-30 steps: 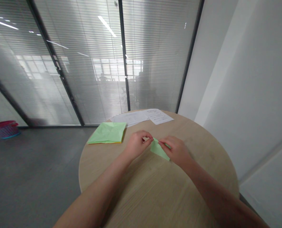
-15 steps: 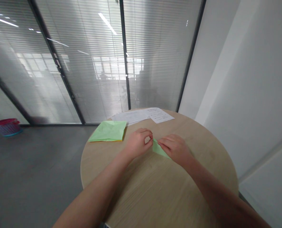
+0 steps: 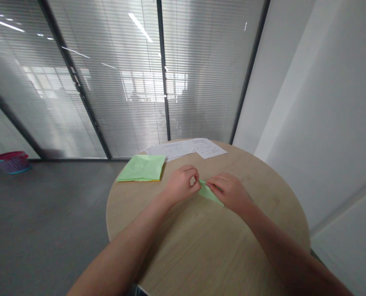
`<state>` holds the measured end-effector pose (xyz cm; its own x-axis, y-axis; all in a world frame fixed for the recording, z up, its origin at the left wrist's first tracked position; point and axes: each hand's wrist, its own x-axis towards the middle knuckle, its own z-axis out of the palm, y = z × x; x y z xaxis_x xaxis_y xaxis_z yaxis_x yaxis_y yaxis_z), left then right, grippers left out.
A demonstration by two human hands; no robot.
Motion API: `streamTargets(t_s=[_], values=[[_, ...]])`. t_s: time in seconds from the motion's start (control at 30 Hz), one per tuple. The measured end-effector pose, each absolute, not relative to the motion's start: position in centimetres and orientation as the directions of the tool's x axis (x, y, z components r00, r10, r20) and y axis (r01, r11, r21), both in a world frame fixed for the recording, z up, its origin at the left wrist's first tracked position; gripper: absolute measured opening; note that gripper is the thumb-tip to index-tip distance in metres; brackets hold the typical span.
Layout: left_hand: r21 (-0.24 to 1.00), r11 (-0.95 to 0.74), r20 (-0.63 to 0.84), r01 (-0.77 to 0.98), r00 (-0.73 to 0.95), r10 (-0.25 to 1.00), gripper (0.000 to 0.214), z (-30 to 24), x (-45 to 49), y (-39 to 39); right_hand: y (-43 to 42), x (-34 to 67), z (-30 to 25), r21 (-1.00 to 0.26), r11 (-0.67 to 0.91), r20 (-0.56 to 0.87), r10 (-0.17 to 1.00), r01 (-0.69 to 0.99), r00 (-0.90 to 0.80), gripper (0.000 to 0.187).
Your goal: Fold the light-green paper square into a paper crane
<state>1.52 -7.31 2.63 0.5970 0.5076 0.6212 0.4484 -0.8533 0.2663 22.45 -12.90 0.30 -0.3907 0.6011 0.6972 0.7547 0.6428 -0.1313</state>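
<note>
A small piece of light green paper (image 3: 210, 195) lies between my hands near the middle of the round table. My left hand (image 3: 183, 183) pinches its left end between thumb and forefinger, the fingers curled into a ring. On the other side, my right hand (image 3: 229, 190) has its thumb and fingertips closed on the paper's upper edge, hiding part of it. A stack of green paper (image 3: 143, 167), with a yellow edge showing underneath, rests to the left of my left hand.
White printed sheets (image 3: 210, 149) lie at the far side of the round wooden table (image 3: 183, 246). Behind it stands a glass partition with blinds (image 3: 133, 119). A white wall (image 3: 333, 135) rises on the right. On the floor at left sits a pink and blue basket (image 3: 14, 163).
Both hands keep their grip on the green paper and have barely shifted. The whole view has moved very slightly.
</note>
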Motion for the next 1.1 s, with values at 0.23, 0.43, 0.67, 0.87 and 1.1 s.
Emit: streamTargets(t_s=[0.23, 0.43, 0.67, 0.87, 1.1], values=[[0.313, -0.840, 0.644, 0.443, 0.551, 0.530, 0.011, 2.3, 1.7, -7.3, -12.9, 22.2, 0.1, -0.198, 0.642, 0.711, 0.615, 0.741, -0.342, 0.023], [0.363, -0.813, 0.650, 0.456, 0.502, 0.571, 0.011, 2.2, 2.0, -7.4, -12.8, 22.1, -0.2, -0.221, 0.622, 0.709, 0.632, 0.751, -0.315, 0.024], [0.396, -0.777, 0.652, 0.489, 0.447, 0.613, 0.010, 2.1, 2.3, -7.5, -12.7, 22.0, -0.3, -0.208, 0.608, 0.710, 0.633, 0.766, -0.309, 0.022], [0.394, -0.762, 0.664, 0.513, 0.415, 0.622, 0.011, 2.1, 2.6, -7.6, -12.9, 21.8, -0.2, -0.221, 0.611, 0.712, 0.633, 0.760, -0.303, 0.021], [0.515, -0.799, 0.665, 0.310, 0.444, 0.601, 0.009, 2.5, 1.9, -7.5, -12.6, 22.1, -0.2, -0.423, 0.588, 0.733, 0.669, 0.689, -0.121, 0.015]])
